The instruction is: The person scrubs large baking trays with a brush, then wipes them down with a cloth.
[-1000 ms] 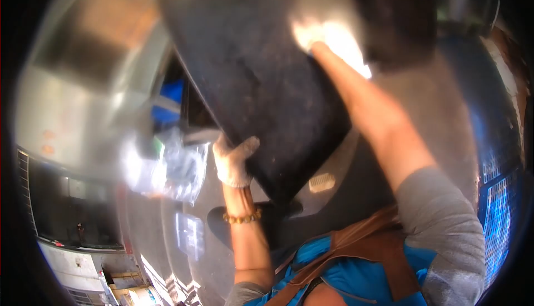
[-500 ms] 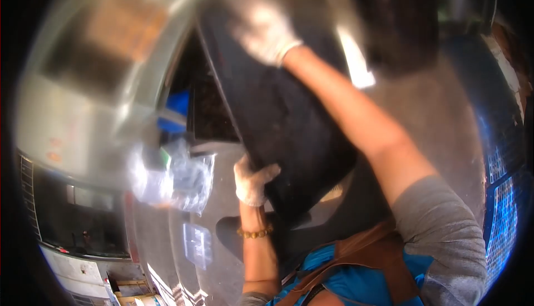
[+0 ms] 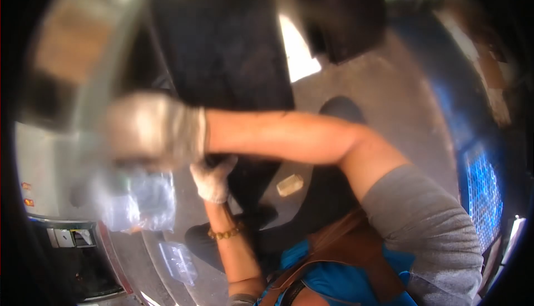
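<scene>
A large dark flat panel [image 3: 222, 50] stretches from the top of the view down toward my lap. My left hand [image 3: 212, 181], in a pale glove, grips the panel's lower left edge, thumb on its face. My right hand [image 3: 158, 128], also gloved, is at the left, in front of the panel's left side and above the clear plastic bags [image 3: 142, 200]. Motion smears its fingers, so their pose and anything in them cannot be made out.
A small pale yellowish block [image 3: 290, 185] lies on the floor right of the panel's lower end. Another clear plastic packet [image 3: 178, 262] is at the lower left. Blue mesh crates [image 3: 483, 195] stand at the right. A blurred brown box [image 3: 69, 45] is at the upper left.
My right hand has swept from the panel's upper part down and left, off its face. My left hand still holds the lower edge. The whole view has shifted, with the scene now further left.
</scene>
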Action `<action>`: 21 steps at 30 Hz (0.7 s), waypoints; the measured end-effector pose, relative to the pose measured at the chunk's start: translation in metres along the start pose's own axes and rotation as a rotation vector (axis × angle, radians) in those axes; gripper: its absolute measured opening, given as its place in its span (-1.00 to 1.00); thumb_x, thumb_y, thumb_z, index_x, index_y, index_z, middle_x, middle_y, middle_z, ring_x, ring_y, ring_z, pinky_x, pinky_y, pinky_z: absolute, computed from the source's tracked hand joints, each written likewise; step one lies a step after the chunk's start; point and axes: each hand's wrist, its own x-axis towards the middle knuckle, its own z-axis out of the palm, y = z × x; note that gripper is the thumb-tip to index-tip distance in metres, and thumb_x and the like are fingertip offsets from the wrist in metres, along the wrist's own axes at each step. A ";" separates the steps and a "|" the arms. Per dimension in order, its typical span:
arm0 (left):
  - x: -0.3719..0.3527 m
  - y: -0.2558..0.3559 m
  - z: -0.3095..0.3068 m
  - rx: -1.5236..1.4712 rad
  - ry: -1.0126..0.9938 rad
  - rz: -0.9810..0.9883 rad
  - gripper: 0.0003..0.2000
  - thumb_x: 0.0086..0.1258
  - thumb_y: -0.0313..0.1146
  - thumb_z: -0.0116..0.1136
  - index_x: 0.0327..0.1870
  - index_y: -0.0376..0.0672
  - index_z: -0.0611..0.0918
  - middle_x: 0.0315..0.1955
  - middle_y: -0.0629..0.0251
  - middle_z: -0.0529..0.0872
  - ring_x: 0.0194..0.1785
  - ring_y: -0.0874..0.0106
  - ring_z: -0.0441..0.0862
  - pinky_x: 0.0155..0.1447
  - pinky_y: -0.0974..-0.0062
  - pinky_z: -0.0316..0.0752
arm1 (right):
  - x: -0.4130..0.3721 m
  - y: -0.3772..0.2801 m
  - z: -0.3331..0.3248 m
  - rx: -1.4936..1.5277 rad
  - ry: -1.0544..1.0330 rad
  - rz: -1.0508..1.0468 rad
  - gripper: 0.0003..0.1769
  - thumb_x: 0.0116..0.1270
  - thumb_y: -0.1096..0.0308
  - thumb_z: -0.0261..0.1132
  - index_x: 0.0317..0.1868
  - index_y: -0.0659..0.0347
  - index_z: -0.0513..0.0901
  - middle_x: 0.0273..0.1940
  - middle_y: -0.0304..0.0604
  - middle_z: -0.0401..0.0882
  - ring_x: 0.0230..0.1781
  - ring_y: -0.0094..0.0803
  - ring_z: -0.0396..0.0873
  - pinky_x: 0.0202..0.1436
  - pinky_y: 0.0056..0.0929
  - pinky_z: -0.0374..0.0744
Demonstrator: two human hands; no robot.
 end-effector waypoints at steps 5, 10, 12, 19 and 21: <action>-0.009 0.025 0.022 0.461 -0.069 0.047 -0.59 0.13 -0.57 0.33 0.07 -0.40 0.68 -0.24 0.16 0.81 -0.18 0.41 0.71 0.00 0.45 0.59 | 0.054 0.045 -0.113 -0.968 0.455 0.503 -0.61 0.08 0.22 0.46 -0.12 0.22 0.63 -0.14 -0.02 0.67 -0.07 -0.07 0.66 -0.04 -0.15 0.64; 0.005 -0.002 0.046 0.642 -0.077 0.250 -0.62 0.18 -0.56 0.28 0.09 -0.27 0.71 -0.22 -0.01 0.81 -0.17 0.32 0.81 -0.02 0.40 0.63 | 0.049 0.067 -0.225 -0.608 0.225 1.172 -0.22 0.22 -0.12 0.40 0.20 0.41 0.58 0.06 0.19 0.70 -0.02 -0.07 0.68 0.17 -0.15 0.59; 0.003 -0.017 0.047 0.622 -0.089 0.256 -0.61 0.18 -0.57 0.28 0.09 -0.26 0.71 -0.21 -0.01 0.82 -0.15 0.28 0.82 -0.02 0.39 0.64 | 0.058 0.063 -0.255 -0.118 0.236 1.405 -0.40 0.25 -0.07 0.34 0.05 0.33 0.69 -0.05 0.11 0.75 -0.10 -0.18 0.69 0.06 -0.30 0.58; -0.013 -0.033 0.044 0.671 -0.193 0.619 -0.48 0.09 -0.69 0.17 0.16 -0.16 0.68 0.05 0.08 0.78 0.05 0.11 0.77 0.15 0.27 0.68 | -0.087 0.195 -0.329 -0.024 -0.467 1.960 -0.57 0.29 -0.03 0.41 -0.11 0.20 0.73 -0.31 -0.19 0.75 -0.44 -0.35 0.68 -0.28 -0.21 0.69; -0.019 -0.037 0.038 0.693 -0.234 0.565 -0.46 0.06 -0.69 0.17 0.16 -0.19 0.67 0.09 0.08 0.77 0.07 0.11 0.76 0.18 0.28 0.67 | -0.069 0.172 -0.336 -0.033 -0.479 2.262 -0.77 0.26 0.21 0.40 -0.24 0.20 0.78 -0.30 -0.16 0.78 -0.39 -0.35 0.69 -0.16 -0.33 0.68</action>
